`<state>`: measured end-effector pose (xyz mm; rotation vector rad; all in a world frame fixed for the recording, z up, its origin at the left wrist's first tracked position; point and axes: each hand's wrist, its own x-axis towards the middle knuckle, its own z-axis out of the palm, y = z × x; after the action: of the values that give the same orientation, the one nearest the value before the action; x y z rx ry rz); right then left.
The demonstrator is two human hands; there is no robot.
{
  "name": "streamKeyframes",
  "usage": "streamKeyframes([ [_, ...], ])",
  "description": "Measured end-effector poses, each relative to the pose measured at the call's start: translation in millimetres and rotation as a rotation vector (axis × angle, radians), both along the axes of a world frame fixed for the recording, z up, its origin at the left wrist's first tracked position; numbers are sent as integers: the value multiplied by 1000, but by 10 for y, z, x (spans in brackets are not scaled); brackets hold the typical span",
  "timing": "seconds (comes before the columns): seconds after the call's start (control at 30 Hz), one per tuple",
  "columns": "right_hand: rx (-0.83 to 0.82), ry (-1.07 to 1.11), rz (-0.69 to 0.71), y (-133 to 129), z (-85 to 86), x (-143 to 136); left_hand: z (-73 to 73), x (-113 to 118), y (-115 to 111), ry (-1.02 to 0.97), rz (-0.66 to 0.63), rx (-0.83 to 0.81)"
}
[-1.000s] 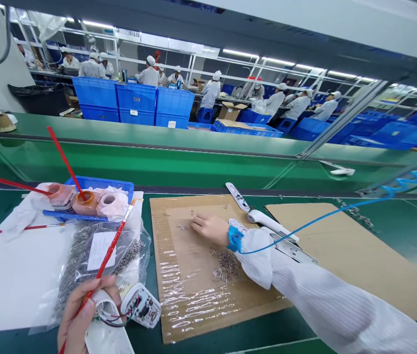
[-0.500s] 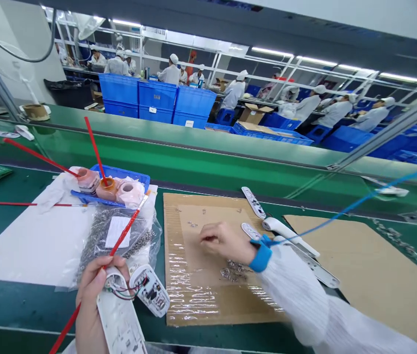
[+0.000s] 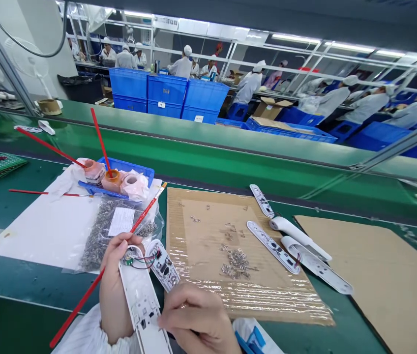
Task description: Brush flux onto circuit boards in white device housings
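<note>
My left hand (image 3: pixel 114 280) grips a long white plastic housing (image 3: pixel 140 295), with a red-handled brush (image 3: pixel 144 214) tucked between its fingers. Thin wires run from the housing's upper end to a white panel (image 3: pixel 164 265) carrying a circuit board. Over the housing's lower part, my right hand (image 3: pixel 199 314) is closed in a pinch at its inner side. Whatever the fingertips hold is too small to make out. Beyond it, small metal pieces (image 3: pixel 236 263) lie heaped on a tape-covered cardboard sheet (image 3: pixel 208 300), with several more scattered higher up.
A clear bag of metal pieces (image 3: pixel 98 236) lies on white paper (image 3: pixel 46 231). Behind it, a blue tray (image 3: pixel 149 172) holds small jars with brushes. White housings (image 3: pixel 317 265) and panels (image 3: pixel 273 246) rest at the right. Beyond the green ledge, people work among blue crates (image 3: pixel 166 96).
My right hand has moved from above the cardboard down and left to the housing. My left hand keeps hold of the housing and brush. The camera view has shifted slightly.
</note>
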<state>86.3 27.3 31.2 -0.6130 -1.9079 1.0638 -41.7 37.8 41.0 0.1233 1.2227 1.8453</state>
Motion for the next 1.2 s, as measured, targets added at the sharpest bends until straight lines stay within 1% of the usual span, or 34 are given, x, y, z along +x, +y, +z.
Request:
streamKeyframes([
  [0.07,50,-55,0,10,9,42,-36,28,9,-82,-24,-5],
  [0.13,101,-141,23,7,4,91,-81,52,21,-133,-18,-2],
  [0.23,132,-267,66,9,-16,172,-123,76,35,-137,15,0],
  [0.37,121,-380,124,35,-37,255,-116,88,44,-126,-3,-6],
  [0.4,131,-414,118,40,-42,264,-110,90,43,-120,-13,-15],
  [0.5,182,-486,23,52,-51,272,-102,100,42,-97,-27,-46],
  [0.57,268,-446,20,62,-37,274,-108,113,49,-96,-23,-53],
  [0.63,336,-327,22,70,3,284,-120,127,68,-108,-20,-47],
  [0.67,335,-254,18,71,30,290,-124,135,81,-116,-24,-41],
  [0.77,207,-36,-29,49,106,304,-124,160,127,-133,-40,-10],
  [0.87,132,64,2,10,116,304,-105,190,166,-120,-31,13],
  [1.0,80,-31,64,-10,36,354,-97,223,184,-113,-35,28],
  [1.03,105,-77,66,-6,21,381,-101,229,182,-110,-39,27],
  [1.1,213,-178,94,7,16,438,-111,238,176,-96,-40,21],
  [1.2,332,-264,187,26,60,488,-127,250,165,-89,-41,11],
])
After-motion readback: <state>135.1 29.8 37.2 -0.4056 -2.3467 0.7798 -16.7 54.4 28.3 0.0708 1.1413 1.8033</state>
